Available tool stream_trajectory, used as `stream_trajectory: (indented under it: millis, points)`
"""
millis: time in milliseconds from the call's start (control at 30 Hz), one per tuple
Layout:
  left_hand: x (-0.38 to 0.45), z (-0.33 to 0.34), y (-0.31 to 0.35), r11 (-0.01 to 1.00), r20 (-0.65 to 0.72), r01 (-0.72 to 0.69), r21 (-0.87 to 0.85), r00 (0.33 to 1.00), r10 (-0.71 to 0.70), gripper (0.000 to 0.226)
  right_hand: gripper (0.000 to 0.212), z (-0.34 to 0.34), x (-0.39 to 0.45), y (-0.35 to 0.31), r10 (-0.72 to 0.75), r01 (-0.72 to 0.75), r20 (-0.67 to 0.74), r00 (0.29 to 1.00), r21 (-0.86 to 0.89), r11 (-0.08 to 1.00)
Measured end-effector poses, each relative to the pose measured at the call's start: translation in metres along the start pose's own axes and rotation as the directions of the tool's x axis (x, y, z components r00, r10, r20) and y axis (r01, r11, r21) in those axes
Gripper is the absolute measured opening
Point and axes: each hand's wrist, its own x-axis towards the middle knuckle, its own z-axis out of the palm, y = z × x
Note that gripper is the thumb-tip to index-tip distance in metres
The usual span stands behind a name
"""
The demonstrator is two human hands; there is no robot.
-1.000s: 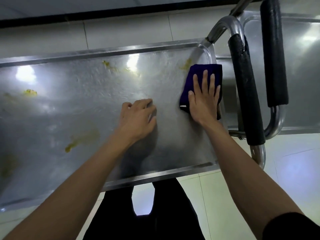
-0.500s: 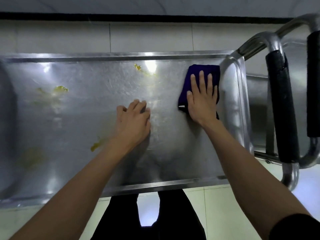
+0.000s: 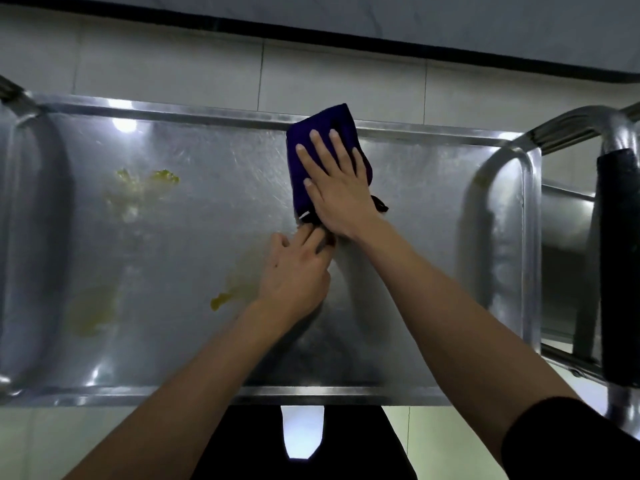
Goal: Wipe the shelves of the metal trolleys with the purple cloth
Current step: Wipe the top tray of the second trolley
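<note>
Purple cloth (image 3: 323, 147) slid from right end to mid-shelf far rim | right hand (image 3: 337, 188) flat, pressing it | left hand (image 3: 294, 271) pinching cloth's near corner | white tag unreadable | yellow smears (image 3: 152, 178) on trolley shelf (image 3: 415, 237)

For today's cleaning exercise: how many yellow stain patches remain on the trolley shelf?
3: one far left, one beside the left hand, and one faint at near left. Arms may hide others.
</note>
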Motion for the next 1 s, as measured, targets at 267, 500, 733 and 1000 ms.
stream_trajectory:
  millis: [267, 500, 733, 1000]
  points:
    - [0.0, -0.004, 0.014, 0.997, 0.065, 0.028, 0.075, 0.997, -0.033, 0.056, 0.058, -0.005, -0.02, 0.041, 0.105, -0.101, -0.052, 0.993, 0.073, 0.992]
    - [0.011, -0.015, 0.036, 0.993, 0.07, 0.097, 0.072, 0.992, -0.102, 0.044, 0.056, -0.019, -0.072, 0.127, 0.265, -0.259, -0.049, 0.963, 0.104, 0.96]
    - [0.073, -0.026, 0.114, 1.0, -0.075, -0.015, -0.007, 0.997, 0.015, 0.037, 0.057, -0.027, -0.116, 0.201, 0.4, -0.389, -0.069, 0.914, 0.131, 0.912]
    - [0.086, -0.018, 0.152, 0.992, -0.008, -0.024, 0.127, 1.0, 0.026, 0.034, 0.059, -0.022, -0.137, 0.242, 0.503, -0.491, -0.127, 0.855, 0.117, 0.863]
